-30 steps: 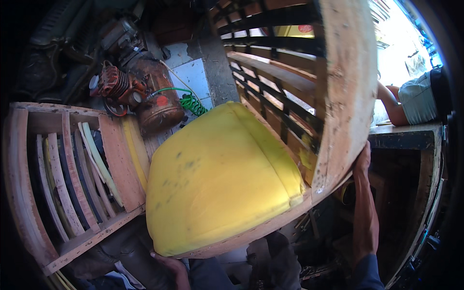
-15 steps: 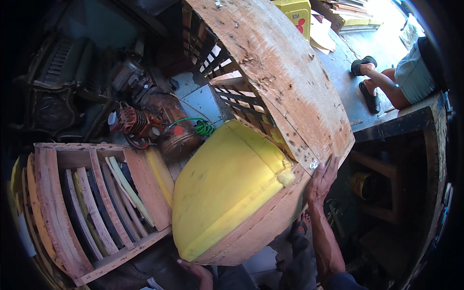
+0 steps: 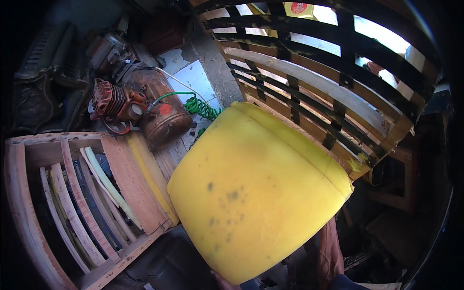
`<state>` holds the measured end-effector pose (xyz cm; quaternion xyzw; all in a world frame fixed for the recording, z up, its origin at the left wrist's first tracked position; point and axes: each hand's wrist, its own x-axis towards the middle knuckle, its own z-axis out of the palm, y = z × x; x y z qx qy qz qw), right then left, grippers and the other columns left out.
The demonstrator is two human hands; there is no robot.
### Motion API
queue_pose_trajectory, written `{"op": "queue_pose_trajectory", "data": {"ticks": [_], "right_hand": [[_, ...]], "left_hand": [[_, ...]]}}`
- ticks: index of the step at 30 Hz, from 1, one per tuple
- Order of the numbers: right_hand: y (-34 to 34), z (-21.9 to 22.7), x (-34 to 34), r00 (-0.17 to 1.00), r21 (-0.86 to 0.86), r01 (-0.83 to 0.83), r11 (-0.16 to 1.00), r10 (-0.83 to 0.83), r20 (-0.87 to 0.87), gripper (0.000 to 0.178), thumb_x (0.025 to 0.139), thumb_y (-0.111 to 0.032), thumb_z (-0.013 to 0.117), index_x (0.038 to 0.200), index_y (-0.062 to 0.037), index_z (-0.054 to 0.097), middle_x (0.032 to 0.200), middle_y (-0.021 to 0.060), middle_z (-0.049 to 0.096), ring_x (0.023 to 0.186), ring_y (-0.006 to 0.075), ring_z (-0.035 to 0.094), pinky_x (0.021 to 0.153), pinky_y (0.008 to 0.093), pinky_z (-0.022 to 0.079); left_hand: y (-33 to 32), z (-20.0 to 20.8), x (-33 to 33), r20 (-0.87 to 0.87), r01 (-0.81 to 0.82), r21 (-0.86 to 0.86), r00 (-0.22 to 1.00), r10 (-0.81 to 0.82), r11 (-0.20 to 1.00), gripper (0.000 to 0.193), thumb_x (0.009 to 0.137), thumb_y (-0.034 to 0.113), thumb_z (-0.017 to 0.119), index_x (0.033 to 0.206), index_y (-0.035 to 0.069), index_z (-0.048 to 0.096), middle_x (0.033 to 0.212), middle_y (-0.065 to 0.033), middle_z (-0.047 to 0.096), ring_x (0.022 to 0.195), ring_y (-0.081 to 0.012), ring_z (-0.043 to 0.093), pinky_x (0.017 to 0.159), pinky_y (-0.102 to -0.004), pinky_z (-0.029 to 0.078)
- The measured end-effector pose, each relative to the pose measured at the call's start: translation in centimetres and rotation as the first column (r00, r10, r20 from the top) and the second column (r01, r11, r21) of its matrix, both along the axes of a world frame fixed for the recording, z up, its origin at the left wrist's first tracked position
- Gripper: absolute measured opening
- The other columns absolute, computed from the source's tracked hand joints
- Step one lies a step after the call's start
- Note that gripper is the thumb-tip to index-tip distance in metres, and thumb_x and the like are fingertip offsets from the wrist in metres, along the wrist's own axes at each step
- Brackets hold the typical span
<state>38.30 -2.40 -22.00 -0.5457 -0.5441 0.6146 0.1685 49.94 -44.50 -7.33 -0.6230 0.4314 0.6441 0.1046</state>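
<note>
In front of me is a tilted wooden chair frame (image 3: 382,150) with a thick yellow foam seat (image 3: 256,193), its broad, dark-spotted top facing me. Black webbing straps (image 3: 314,29) criss-cross the open backrest beyond the foam. At the seat's lower corner my left hand (image 3: 221,280) grips the edge, with only part of it showing and most fingers hidden underneath. My right forearm (image 3: 331,249) rises from the lower edge to the seat's right side. The foam covers my right hand, so its fingers cannot be seen.
A second wooden frame with slats (image 3: 63,203) lies close on the left. Behind it stands a rusty air compressor (image 3: 164,116) with a coiled green hose (image 3: 203,107). Dark carved furniture (image 3: 43,82) is at the far left. Wooden stands (image 3: 401,179) are in the shadow at right.
The chair has been turned and tilted: its plywood outer panel has swung out of sight, and the strapped backrest and foam top now face me. My right hand has gone behind the foam.
</note>
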Motion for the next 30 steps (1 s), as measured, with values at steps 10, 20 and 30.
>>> {"op": "queue_pose_trajectory", "data": {"ticks": [10, 20, 30], "right_hand": [[1.2, -3.3, -1.3, 0.899, -0.522, 0.034, 0.852, -0.255, -0.357, 0.067, 0.11, -0.055, 0.03, 0.144, -0.0016, 0.051, 0.132, 0.0178, 0.063, 0.114, 0.0291, 0.065, 0.097, 0.0395, 0.054], [8.1, -7.4, -7.9, 0.94, -0.397, 0.046, 0.916, -0.174, -0.293, 0.069, 0.108, -0.059, 0.035, 0.131, -0.0002, 0.062, 0.117, 0.0155, 0.071, 0.097, 0.0232, 0.072, 0.084, 0.0343, 0.058], [9.6, -12.6, -7.4, 0.989, -0.124, 0.056, 0.991, -0.037, 0.146, 0.056, 0.103, -0.047, 0.047, 0.11, 0.002, 0.073, 0.1, 0.0231, 0.075, 0.09, 0.0347, 0.072, 0.085, 0.0456, 0.053]], "left_hand": [[3.2, -4.5, -5.6, 0.097, 0.279, 0.077, 0.953, -0.286, 0.957, 0.071, 0.106, 0.061, 0.035, 0.154, 0.01, 0.041, 0.157, -0.0133, 0.045, 0.142, -0.0333, 0.043, 0.118, -0.049, 0.035], [8.5, -9.0, -11.9, 0.121, 0.619, 0.096, 0.77, -0.626, 0.78, 0.067, 0.106, 0.058, 0.038, 0.15, 0.009, 0.046, 0.152, -0.0151, 0.05, 0.137, -0.0341, 0.048, 0.114, -0.0481, 0.039], [12.5, -13.1, -14.2, 0.129, 0.92, 0.089, 0.369, -0.921, 0.381, 0.063, 0.106, 0.055, 0.041, 0.146, 0.009, 0.05, 0.147, -0.0168, 0.054, 0.132, -0.0348, 0.053, 0.111, -0.0473, 0.042]]}}
